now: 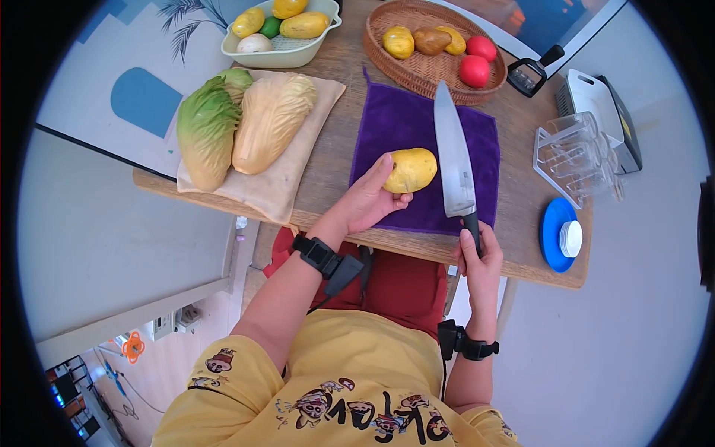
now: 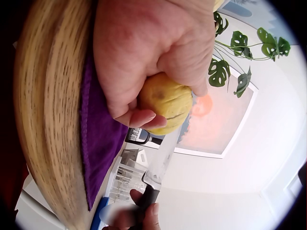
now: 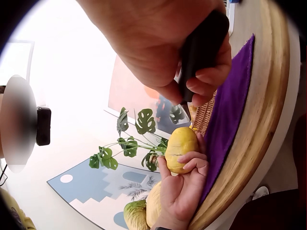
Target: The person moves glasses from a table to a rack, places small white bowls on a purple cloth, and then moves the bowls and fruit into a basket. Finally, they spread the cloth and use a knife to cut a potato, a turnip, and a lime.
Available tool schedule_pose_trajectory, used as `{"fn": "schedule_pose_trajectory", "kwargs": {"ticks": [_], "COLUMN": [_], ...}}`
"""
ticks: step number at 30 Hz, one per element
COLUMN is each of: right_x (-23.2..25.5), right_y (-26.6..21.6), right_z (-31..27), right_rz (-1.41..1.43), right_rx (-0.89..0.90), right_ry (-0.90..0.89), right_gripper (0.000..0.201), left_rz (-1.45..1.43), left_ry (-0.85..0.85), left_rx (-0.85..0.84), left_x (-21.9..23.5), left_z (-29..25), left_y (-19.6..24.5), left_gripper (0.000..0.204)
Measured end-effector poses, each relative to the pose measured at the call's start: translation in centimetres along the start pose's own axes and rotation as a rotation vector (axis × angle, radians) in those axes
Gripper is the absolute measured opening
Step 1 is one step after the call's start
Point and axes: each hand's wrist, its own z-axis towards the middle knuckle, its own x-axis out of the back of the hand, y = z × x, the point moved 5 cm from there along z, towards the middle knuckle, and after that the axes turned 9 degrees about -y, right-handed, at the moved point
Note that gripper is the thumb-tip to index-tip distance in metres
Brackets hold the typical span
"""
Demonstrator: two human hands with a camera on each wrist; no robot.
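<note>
Shiny metal-bladed kitchen knife (image 1: 456,160) with matt black handle (image 3: 204,48), creased-skinned yellow oval produce (image 1: 414,170), matt purple cloth (image 1: 395,115), rough brown wicker tray (image 1: 428,71), grained brown wooden table (image 1: 518,186)

yellow short-sleeved shirt (image 1: 365,335), cartoon prints (image 1: 311,406), black lettering (image 1: 339,412) | dark-red bottoms (image 1: 406,287) | black wrist straps (image 1: 316,253), angular housings (image 1: 344,276)

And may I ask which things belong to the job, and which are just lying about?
Job: knife in right hand; yellow produce in left hand; probably purple cloth.
Apparently lying about: cabbages, wicker basket, pale colander, glasses, blue plate.
</note>
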Motion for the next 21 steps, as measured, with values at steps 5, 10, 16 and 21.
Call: {"fn": "schedule_pose_trajectory", "kwargs": {"ticks": [5, 10, 16, 21], "right_x": [0.2, -0.8, -0.2, 0.5], "right_y": [-0.7, -1.5, -0.3, -0.2], "right_z": [-0.6, -0.7, -0.4, -0.7], "right_rz": [0.037, -0.035, -0.033, -0.024], "right_rx": [0.01, 0.045, -0.015, -0.001], "right_ry": [0.038, -0.042, -0.002, 0.041], "right_gripper": [0.025, 0.027, 0.027, 0.026], "left_rz": [0.044, 0.073, 0.116, 0.078], "left_ry": [-0.056, -0.009, -0.006, -0.023], "left_rx": [-0.002, -0.036, -0.025, -0.016], "left_x": [-0.7, -0.9, -0.9, -0.9], "left_z": [-0.3, -0.1, -0.2, -0.2], "left_y": [0.4, 0.4, 0.4, 0.3], "left_gripper": [0.052, 0.058, 0.056, 0.054]}}
